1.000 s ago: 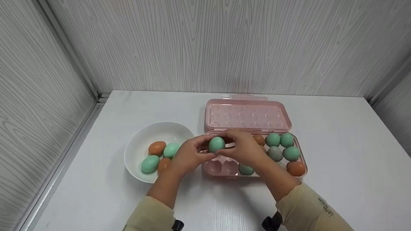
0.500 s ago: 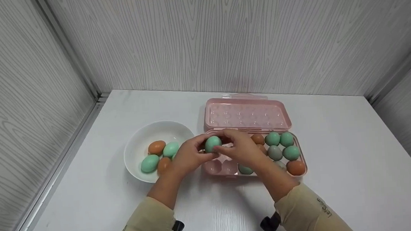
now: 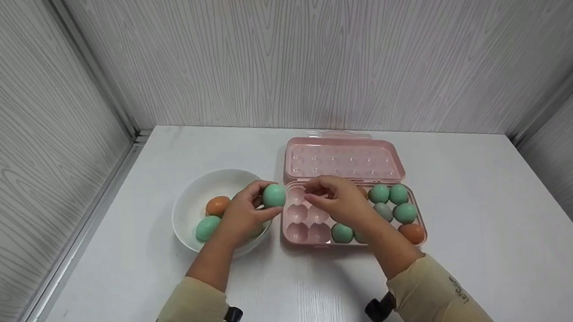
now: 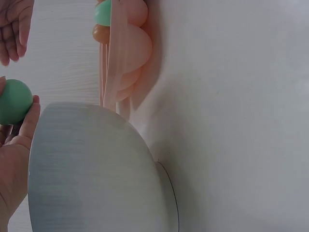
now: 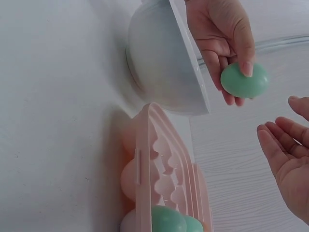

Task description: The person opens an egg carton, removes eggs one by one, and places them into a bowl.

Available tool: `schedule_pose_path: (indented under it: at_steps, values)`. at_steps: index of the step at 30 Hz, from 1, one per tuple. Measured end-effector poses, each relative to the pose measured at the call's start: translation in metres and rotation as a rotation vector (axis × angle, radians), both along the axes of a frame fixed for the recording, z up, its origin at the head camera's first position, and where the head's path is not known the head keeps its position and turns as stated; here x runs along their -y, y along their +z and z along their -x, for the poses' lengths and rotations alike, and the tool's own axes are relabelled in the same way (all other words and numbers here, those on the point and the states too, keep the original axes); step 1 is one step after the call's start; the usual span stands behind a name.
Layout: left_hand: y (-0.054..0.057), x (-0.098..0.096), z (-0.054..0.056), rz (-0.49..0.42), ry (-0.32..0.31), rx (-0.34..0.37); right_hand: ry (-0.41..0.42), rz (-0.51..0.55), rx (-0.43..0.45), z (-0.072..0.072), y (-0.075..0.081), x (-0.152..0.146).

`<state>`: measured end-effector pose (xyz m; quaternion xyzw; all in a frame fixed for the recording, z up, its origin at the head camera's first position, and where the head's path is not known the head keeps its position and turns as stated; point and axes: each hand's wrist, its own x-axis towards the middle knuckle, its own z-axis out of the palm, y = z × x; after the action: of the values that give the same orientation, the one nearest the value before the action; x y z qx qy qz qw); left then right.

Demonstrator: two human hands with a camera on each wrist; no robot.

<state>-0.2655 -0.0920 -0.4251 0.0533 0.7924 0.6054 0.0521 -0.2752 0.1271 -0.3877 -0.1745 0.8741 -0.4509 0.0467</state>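
Note:
A green egg [image 3: 274,196] is pinched between the thumb and fingers of my left hand [image 3: 241,212], above the right rim of the white bowl [image 3: 183,203]. To its right, my right hand [image 3: 341,202] hovers over the pink egg box [image 3: 298,232] with nothing in its grasp. A gap separates its fingertips from the egg, which the right wrist view confirms. The box's left cups show bare, while green, brown and grey eggs fill cups further right; the right hand covers some. In the bowl lie a brown egg [image 3: 217,205] and a green egg [image 3: 208,228], partly behind the left hand.
The box's hinged lid [image 3: 343,158] lies open toward the back wall [image 3: 280,57]. Bowl and box stand side by side on a white table [image 3: 467,194], with panels on the left and right.
My left hand has drawn the green egg leftward, away from the right hand, toward the bowl. The right fingers, earlier at the egg, are apart from it. More bare cups show.

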Motion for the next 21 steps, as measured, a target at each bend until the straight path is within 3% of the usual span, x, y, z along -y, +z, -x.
schedule_pose_path:
  at_steps: [10,21]
  values:
    - [-0.008,0.014,-0.004,0.023,-0.001,0.018,0.0,-0.022,-0.012,0.001,-0.006,-0.003]
    - [-0.019,0.031,-0.005,0.059,-0.071,0.038,-0.011,-0.014,0.0,0.003,-0.01,-0.006]
